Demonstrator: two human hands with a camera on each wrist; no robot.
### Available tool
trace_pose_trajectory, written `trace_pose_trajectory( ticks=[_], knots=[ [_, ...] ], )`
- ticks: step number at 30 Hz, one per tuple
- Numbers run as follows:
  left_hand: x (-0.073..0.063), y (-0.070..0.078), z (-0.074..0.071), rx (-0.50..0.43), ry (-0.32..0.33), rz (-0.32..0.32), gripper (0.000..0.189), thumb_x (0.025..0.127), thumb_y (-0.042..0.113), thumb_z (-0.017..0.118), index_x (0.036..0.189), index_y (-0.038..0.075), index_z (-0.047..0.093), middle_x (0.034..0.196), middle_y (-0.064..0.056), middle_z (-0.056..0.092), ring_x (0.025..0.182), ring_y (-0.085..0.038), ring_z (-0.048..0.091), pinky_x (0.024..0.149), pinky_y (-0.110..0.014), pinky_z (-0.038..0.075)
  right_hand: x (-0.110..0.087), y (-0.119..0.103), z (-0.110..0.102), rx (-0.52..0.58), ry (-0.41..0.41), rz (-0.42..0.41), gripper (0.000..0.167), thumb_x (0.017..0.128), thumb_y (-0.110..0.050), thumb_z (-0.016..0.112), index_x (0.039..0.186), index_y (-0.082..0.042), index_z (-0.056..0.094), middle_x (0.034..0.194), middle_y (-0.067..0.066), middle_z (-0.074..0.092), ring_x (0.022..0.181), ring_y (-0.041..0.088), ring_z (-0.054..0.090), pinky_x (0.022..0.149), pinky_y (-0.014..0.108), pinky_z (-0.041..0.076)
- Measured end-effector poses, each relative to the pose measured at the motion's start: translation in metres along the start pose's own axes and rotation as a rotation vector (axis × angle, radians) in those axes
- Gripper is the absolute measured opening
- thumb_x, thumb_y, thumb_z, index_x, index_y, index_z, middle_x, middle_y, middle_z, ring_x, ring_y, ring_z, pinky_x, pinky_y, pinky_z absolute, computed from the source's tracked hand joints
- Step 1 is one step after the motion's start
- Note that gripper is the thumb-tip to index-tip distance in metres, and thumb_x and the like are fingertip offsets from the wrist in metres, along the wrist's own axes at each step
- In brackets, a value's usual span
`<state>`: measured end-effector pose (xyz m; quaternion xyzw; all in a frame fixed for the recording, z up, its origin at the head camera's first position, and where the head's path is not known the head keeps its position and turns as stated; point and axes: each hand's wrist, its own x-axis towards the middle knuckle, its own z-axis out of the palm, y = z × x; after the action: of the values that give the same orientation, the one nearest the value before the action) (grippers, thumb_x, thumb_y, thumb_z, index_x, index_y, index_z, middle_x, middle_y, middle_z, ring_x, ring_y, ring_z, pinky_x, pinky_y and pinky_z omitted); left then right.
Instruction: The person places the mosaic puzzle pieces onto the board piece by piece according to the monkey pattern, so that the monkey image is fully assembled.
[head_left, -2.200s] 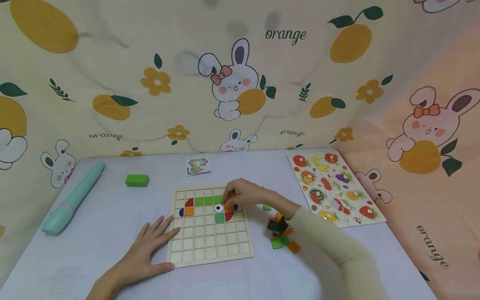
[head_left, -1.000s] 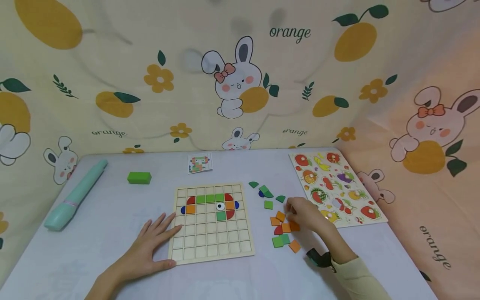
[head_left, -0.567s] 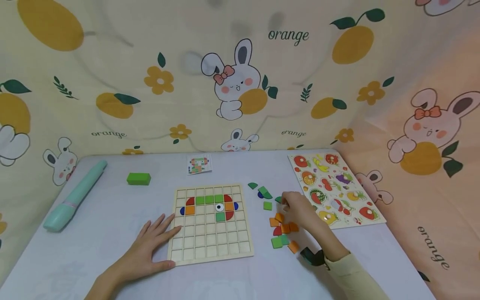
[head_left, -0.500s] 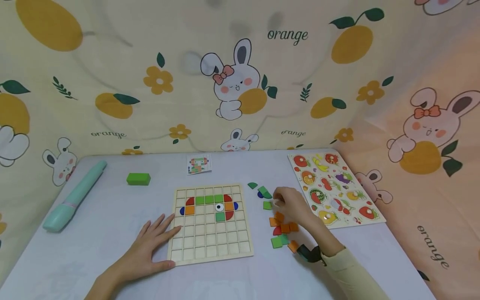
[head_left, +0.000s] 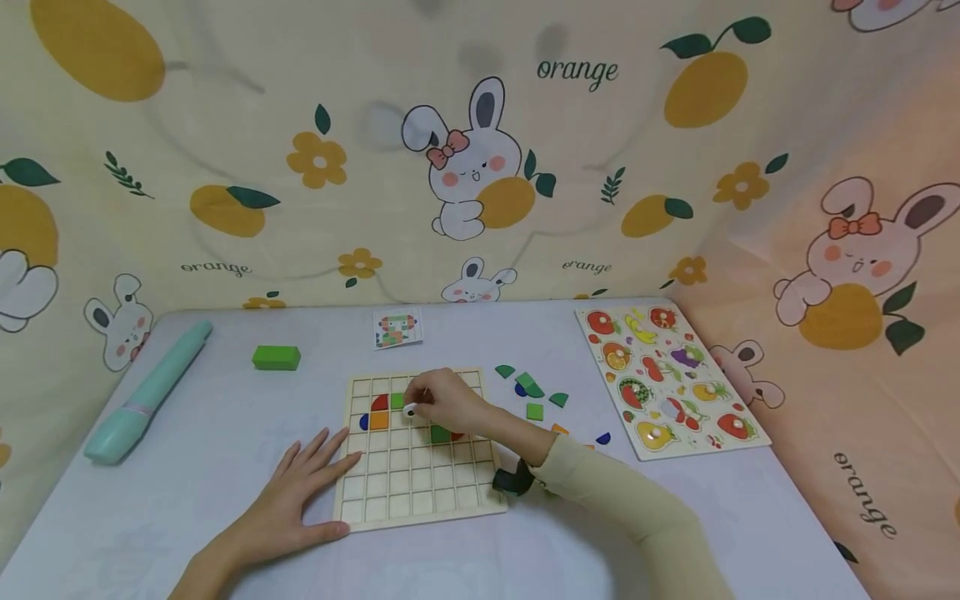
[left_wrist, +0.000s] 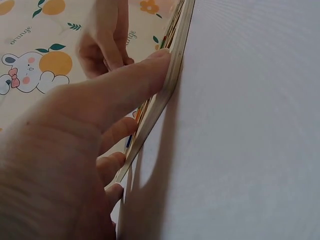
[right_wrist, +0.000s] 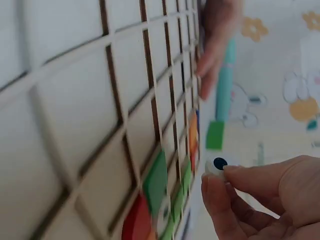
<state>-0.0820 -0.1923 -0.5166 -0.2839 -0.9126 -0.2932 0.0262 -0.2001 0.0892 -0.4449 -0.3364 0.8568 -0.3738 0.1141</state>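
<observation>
My right hand [head_left: 453, 404] is over the upper middle of the wooden grid board [head_left: 401, 483]. It pinches a small white eye piece with a black dot [right_wrist: 216, 165] between thumb and fingertips, close above the board. My left hand [head_left: 288, 500] lies spread at the board's left side, fingertips and thumb at its edge. On the board, a red quarter-round piece [head_left: 381, 402], an orange square [head_left: 379, 421], a blue half-round [head_left: 364, 422] and a green square [head_left: 397, 402] show. The right hand hides part of the row, including another eye piece [right_wrist: 163, 212] seen in the right wrist view.
Right of the board lie loose pieces, such as a green square [head_left: 535, 412] and a blue half-round [head_left: 603, 438]; the sleeve hides others. A fruit puzzle board [head_left: 682, 375] lies further right. Behind are a pattern card [head_left: 397, 328], a green block [head_left: 276, 358] and a mint-coloured wand-like object [head_left: 150, 396].
My right hand has moved left from the loose pieces to above the board, now with the eye piece pinched in it. The left hand has stayed in place.
</observation>
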Motion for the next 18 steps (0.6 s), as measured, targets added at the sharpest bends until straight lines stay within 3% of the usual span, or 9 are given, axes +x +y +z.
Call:
trace_pose_trajectory(
  ticks=[4,11,18],
  knots=[
    [0.000,0.001,-0.001,-0.002,0.003,0.007,0.082,0.079,0.055,0.076,0.149,0.022,0.049,0.162,-0.010,0.029,0.146,-0.046,0.020,0.119,-0.045,-0.005,0.013,-0.006,0.014,-0.058,-0.030,0.011,0.009,0.092,0.004,0.067,0.096,-0.002,0.073,0.087,0.004,0.069,0.073,0.008,0.058,0.066,0.018,0.048],
    [0.000,0.001,-0.001,-0.005,0.012,0.027,0.081,0.079,0.054,0.077,0.148,0.021,0.050,0.161,-0.012,0.030,0.146,-0.046,0.021,0.119,-0.043,-0.006,0.020,-0.001,0.024,-0.062,-0.023,0.094,0.009,0.091,0.003,0.069,0.095,-0.005,0.071,0.077,-0.003,0.061,0.069,0.008,0.053,0.063,0.019,0.045],
    [-0.001,0.001,0.000,-0.005,0.005,0.015,0.081,0.079,0.055,0.076,0.149,0.022,0.049,0.162,-0.010,0.029,0.147,-0.045,0.019,0.119,-0.043,-0.006,0.022,-0.002,0.028,-0.230,-0.025,0.044,0.011,0.092,-0.003,0.069,0.097,-0.010,0.076,0.085,-0.004,0.070,0.073,0.005,0.058,0.066,0.017,0.047]
  ],
)
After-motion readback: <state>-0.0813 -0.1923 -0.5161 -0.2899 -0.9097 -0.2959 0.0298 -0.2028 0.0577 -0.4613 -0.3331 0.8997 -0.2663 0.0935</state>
